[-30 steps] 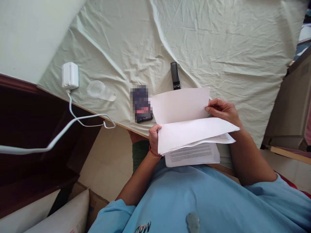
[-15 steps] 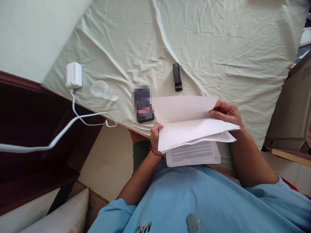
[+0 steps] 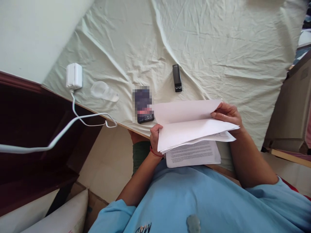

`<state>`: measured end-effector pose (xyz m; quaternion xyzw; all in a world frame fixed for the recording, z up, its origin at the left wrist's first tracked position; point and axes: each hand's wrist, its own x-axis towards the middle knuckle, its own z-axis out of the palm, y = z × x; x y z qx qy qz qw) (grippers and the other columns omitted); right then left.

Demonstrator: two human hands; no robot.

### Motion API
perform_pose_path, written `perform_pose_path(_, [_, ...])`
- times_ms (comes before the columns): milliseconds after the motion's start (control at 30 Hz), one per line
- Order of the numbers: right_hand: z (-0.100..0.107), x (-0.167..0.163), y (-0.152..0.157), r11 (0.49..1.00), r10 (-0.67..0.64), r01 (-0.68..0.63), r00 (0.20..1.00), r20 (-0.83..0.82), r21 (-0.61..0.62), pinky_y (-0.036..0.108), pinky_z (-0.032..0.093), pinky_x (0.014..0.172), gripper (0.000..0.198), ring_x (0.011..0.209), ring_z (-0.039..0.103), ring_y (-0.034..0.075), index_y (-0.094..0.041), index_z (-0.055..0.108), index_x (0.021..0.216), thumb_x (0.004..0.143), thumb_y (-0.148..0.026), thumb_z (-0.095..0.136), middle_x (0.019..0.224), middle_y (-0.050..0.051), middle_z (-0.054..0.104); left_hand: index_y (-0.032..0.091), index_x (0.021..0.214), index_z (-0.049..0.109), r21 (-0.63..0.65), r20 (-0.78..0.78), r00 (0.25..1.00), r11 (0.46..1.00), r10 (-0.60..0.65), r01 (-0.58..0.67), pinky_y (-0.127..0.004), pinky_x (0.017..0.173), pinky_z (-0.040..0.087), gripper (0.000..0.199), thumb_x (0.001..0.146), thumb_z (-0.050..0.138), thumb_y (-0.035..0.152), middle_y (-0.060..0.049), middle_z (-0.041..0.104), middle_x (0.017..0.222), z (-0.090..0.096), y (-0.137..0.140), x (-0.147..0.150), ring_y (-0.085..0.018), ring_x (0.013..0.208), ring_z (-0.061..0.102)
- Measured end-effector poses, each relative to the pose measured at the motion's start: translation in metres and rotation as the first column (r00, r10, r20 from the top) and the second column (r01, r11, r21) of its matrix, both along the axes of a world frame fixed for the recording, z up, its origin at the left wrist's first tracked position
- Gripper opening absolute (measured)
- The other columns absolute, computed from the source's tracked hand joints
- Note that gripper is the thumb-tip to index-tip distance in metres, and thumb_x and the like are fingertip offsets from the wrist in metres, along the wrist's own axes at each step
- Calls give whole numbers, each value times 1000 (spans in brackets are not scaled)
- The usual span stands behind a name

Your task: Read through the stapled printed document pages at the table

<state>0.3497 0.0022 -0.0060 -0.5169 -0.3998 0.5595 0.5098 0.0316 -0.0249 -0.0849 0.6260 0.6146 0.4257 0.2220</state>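
Pale cloth (image 3: 230, 42) backs papers (image 3: 194, 132) mid-frame, between your left fingers (image 3: 156, 128), clamping the left edge, and right fingers (image 3: 220, 116), pinching a raised sheet's (image 3: 187, 111) right edge.

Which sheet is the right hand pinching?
The upper sheet, farthest from the blue shirt: the right hand pinches its right edge. The white sheets below it in view have the left hand at their left edge; the printed page lies nearest the shirt.
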Motion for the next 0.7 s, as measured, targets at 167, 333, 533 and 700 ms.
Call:
perform_pose_path(167, [4,2,-2,998,59,-59,998,-7,20,40,60,74,25,90,70,27,-27,76,79,72,-45,91,104,6,75,26,111,54,47,-26,999,998,31,-30,-32,67,53,49,77,81,49,1,64,91,2,1,3,-19,73,65])
perform_pose_path(333, [-2,7,1,985,161,-155,985,-69,79,48,61,94,33,104,73,32,-29,83,83,65,-55,93,117,6,79,19,128,52,143,-19,999,989,47,-44,-35,77,57,42,106,54,55,-8,72,95,13,4,18,-23,86,75])
perform_pose_path(533, [-4,10,-1,949,311,-301,942,-125,96,55,57,107,32,115,73,37,-29,80,70,65,-58,92,122,8,82,13,155,36,85,-33,999,996,8,-5,-31,68,52,62,111,45,56,-3,72,79,18,3,23,-21,68,72])
perform_pose_path(700, [-4,11,-5,886,437,-396,888,-145,243,56,56,109,24,122,74,35,-27,80,75,81,-50,86,122,11,82,13,149,49,72,-87,996,997,-25,31,-35,77,56,52,112,43,48,-4,71,77,23,2,18,-22,71,72])
